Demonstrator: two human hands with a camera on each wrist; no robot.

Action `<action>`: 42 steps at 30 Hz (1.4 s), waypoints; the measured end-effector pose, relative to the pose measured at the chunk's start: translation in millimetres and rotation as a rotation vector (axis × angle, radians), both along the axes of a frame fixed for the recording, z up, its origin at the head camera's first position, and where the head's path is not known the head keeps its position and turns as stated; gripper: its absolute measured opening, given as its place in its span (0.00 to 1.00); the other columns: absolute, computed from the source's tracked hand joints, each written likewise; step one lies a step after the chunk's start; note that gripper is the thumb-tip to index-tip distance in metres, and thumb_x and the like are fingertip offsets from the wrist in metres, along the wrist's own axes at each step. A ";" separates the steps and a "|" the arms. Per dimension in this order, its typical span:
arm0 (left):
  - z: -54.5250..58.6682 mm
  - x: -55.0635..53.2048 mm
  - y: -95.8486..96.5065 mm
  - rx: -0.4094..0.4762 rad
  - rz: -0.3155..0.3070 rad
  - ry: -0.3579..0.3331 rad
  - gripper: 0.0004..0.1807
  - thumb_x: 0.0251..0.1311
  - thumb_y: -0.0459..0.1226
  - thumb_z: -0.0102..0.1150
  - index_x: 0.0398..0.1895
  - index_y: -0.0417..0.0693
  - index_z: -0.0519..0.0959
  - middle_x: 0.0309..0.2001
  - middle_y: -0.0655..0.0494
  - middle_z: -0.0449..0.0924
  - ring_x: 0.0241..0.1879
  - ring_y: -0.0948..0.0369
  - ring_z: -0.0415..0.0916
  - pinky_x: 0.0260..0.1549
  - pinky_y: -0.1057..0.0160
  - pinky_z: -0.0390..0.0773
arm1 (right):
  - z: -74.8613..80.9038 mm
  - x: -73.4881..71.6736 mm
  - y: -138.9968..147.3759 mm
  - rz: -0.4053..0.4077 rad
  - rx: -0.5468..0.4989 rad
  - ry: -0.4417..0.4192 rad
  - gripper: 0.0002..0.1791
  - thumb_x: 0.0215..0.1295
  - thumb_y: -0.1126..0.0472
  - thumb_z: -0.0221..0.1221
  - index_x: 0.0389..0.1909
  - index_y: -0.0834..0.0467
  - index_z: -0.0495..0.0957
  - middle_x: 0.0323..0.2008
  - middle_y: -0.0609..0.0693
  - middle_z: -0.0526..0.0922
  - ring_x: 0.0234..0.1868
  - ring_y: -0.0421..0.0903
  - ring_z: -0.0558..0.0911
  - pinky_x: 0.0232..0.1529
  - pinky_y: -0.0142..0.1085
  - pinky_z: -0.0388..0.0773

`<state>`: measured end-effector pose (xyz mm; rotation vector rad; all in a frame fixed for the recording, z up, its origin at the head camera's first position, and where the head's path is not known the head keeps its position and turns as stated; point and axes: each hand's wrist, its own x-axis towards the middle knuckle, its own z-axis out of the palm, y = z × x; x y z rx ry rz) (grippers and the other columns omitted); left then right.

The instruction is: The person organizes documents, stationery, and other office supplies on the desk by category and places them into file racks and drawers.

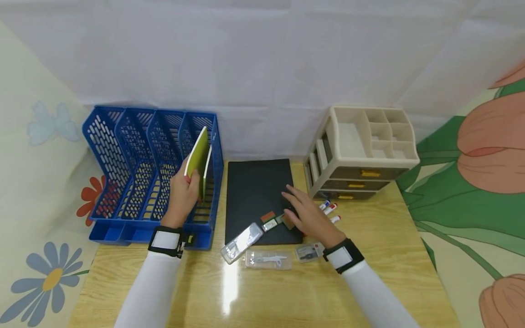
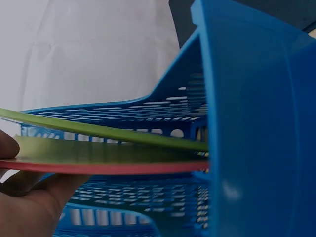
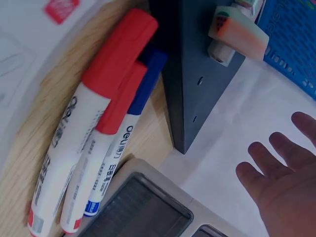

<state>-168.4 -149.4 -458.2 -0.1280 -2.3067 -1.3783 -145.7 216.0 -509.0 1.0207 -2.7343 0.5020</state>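
Observation:
My left hand (image 1: 182,198) pinches a thin notebook (image 2: 113,165) with a red edge and green face, thumb on one side and fingers on the other. This notebook stands upright in the rightmost compartment of the blue file rack (image 1: 217,182). A second thin notebook (image 2: 106,131), green-edged, leans at a slight angle beside it in the same compartment. Over the right part of a flat black case (image 1: 258,187) hovers my right hand (image 1: 307,214), fingers spread and holding nothing. Small erasers (image 3: 239,32) lie on the case near that hand.
Several markers (image 3: 69,163) lie beside a beige drawer organizer (image 1: 369,141) at the right. In front of the case are a clear pencil box (image 1: 242,243), a plastic case with a white compass (image 1: 268,260) and a small packet (image 1: 307,252). White cloth hangs behind.

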 end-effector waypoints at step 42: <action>0.2 19.9 12.3 0.136 -0.094 -0.017 0.47 0.43 0.14 0.40 0.73 0.42 0.56 0.72 0.40 0.59 0.70 0.49 0.57 0.64 0.42 0.66 | -6.9 -12.8 6.0 -0.318 -0.134 -0.474 0.35 0.73 0.53 0.51 0.73 0.67 0.55 0.72 0.67 0.57 0.71 0.63 0.59 0.67 0.61 0.61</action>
